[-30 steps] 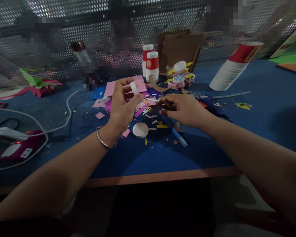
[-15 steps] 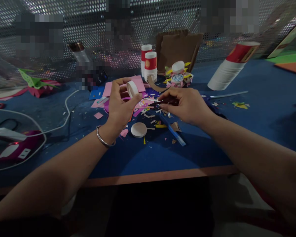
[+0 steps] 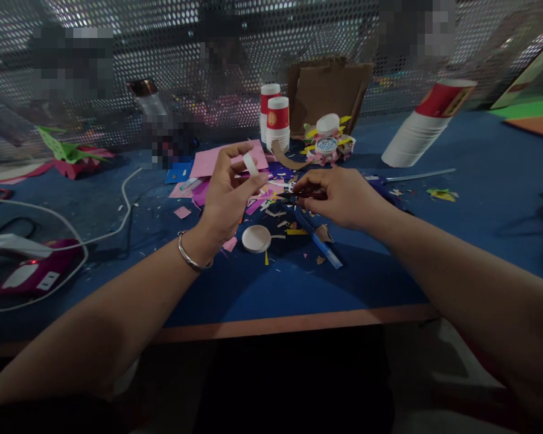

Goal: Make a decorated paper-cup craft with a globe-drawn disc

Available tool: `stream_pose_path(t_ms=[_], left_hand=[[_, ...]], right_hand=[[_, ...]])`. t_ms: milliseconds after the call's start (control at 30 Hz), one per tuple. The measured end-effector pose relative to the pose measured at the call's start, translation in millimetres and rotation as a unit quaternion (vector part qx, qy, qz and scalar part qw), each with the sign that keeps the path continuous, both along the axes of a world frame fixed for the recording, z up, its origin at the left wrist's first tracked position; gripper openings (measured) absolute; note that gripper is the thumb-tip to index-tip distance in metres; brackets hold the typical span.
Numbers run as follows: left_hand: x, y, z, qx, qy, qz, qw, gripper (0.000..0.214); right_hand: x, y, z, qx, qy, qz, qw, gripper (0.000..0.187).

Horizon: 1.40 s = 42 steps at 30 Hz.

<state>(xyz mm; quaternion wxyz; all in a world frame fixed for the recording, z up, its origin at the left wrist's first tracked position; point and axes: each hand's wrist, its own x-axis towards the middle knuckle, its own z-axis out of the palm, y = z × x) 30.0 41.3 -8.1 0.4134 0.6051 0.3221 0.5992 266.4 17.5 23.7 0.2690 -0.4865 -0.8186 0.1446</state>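
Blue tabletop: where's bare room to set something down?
Front strip, between the white disc and the orange-brown edge; also right, between the yellow scrap and right forearm. Crowded: paper cuttings between left hand and right hand.

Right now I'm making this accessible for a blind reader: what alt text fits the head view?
A person's left hand holds up a small white piece while the right hand holds a dark, pointed tool. Paper scraps and a white disc lie on the blue table; stacked paper cups stand behind.
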Motion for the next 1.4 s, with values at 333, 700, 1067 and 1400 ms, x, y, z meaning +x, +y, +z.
stream_pose_path(t_ms=[333, 700, 1067, 1400], left_hand=[[6.4, -15.3, 16.2, -0.118, -0.042, -0.081, 0.989, 0.054], [2.6, -14.6, 21.6, -0.160, -0.075, -0.142, 0.974, 0.058], [2.2, -11.0, 12.4, -0.117, -0.066, -0.142, 0.981, 0.061], [11.5, -21.6, 8.2, -0.065, -0.043, -0.122, 0.989, 0.070]], right_hand=[[-1.6, 3.0, -4.1, -0.061, -0.109, -0.001, 0.992, 0.036], [3.1, 4.3, -11.2, 0.010, -0.043, -0.027, 0.999, 0.027], [-0.1, -1.2, -4.4, 0.085, 0.118, -0.069, 0.987, 0.019], [-5.3, -7.3, -3.3, 0.078, 0.144, -0.050, 0.985, 0.043]])
